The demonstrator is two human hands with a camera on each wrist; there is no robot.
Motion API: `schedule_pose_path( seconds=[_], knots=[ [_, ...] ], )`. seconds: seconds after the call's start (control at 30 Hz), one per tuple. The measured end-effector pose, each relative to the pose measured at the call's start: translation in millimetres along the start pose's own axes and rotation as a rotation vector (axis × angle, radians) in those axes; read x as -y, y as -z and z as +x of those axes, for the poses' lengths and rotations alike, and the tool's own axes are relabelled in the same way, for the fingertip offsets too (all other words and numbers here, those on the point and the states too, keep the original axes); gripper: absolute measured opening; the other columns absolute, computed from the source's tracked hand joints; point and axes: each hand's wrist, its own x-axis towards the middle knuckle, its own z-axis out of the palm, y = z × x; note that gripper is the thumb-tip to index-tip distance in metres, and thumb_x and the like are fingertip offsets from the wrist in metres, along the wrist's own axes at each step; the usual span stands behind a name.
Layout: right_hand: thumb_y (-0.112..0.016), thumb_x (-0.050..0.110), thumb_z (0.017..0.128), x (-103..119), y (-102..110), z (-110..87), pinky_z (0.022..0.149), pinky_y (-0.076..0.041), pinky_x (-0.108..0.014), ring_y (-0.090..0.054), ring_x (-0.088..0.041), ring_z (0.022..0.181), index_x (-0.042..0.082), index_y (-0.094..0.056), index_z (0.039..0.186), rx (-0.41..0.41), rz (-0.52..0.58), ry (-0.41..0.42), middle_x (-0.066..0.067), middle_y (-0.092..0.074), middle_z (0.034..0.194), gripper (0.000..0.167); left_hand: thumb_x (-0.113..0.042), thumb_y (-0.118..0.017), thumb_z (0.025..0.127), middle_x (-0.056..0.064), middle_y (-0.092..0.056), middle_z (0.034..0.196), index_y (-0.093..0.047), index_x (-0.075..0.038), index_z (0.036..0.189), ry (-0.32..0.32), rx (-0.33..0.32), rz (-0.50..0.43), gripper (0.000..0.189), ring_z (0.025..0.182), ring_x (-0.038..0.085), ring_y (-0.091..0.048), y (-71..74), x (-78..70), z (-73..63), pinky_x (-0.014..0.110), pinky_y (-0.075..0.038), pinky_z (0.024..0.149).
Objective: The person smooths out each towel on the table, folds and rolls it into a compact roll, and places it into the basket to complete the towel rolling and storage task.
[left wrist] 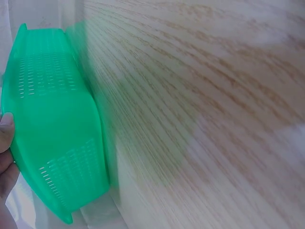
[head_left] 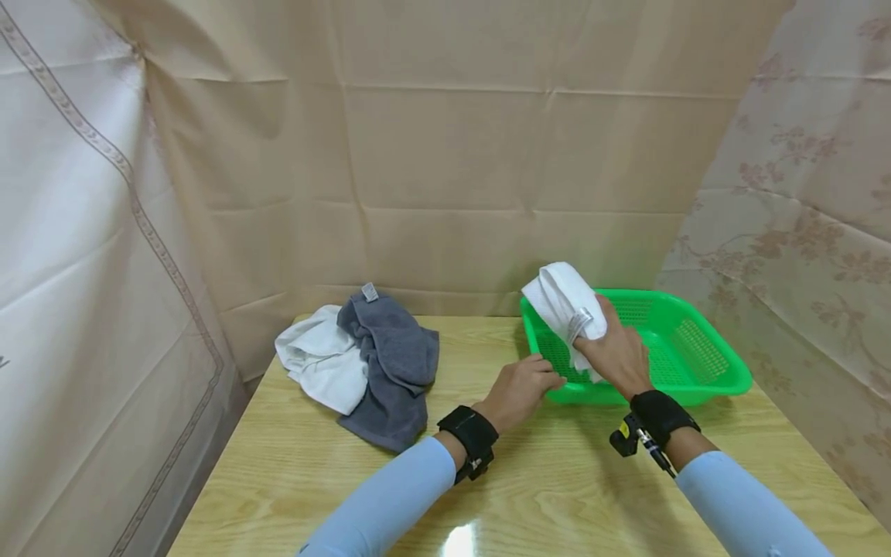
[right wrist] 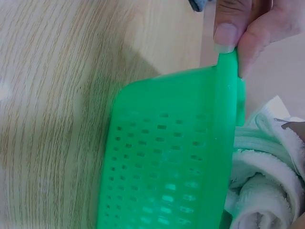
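Note:
A green plastic basket [head_left: 703, 352] with slotted walls stands at the right of the table. My left hand [head_left: 520, 391] pinches its rim at the near left corner; in the right wrist view, thumb and finger close on that rim [right wrist: 228, 90]. My right hand [head_left: 619, 352] grips a rolled white towel [head_left: 565, 298] with a small label, held tilted over the left end of the basket. The roll's spiral end shows in the right wrist view. To the left lie a crumpled white towel [head_left: 323, 356] and a dark grey towel [head_left: 393, 363], the grey one partly over the white.
The wooden table [head_left: 334, 495] meets a beige cloth wall [head_left: 445, 178] at the back. A white cloth [head_left: 83, 309] hangs on the left, and a flowered cloth [head_left: 800, 232] hangs close beside the basket on the right.

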Motion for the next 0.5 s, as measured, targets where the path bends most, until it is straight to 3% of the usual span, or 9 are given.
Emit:
schedule_pose_path(
  seconds=[0.23,0.5],
  knots=[
    [-0.069,0.031,0.089,-2.9,-4.0,0.2,0.052,-0.038,-0.037,-0.055,-0.027,0.058,0.014,-0.029,0.162,0.009,0.006,-0.016,-0.024,-0.067,0.097,0.085,-0.011,-0.075,0.095,-0.007,-0.073,0.098,-0.083,-0.018,0.106,-0.006,0.009,0.021,0.016,0.088,0.008,-0.06,1.4,-0.9,0.2,0.009,-0.047,0.075],
    [-0.068,0.03,0.09,-4.2,-8.7,-1.5,0.05,-0.037,-0.037,-0.054,-0.027,0.057,0.014,-0.028,0.162,0.042,0.014,-0.045,-0.023,-0.066,0.096,0.083,-0.009,-0.073,0.097,-0.008,-0.073,0.099,-0.082,-0.02,0.107,-0.014,0.015,0.025,0.018,0.09,0.006,-0.06,0.3,-0.3,-1.2,0.007,-0.045,0.077]
  ],
)
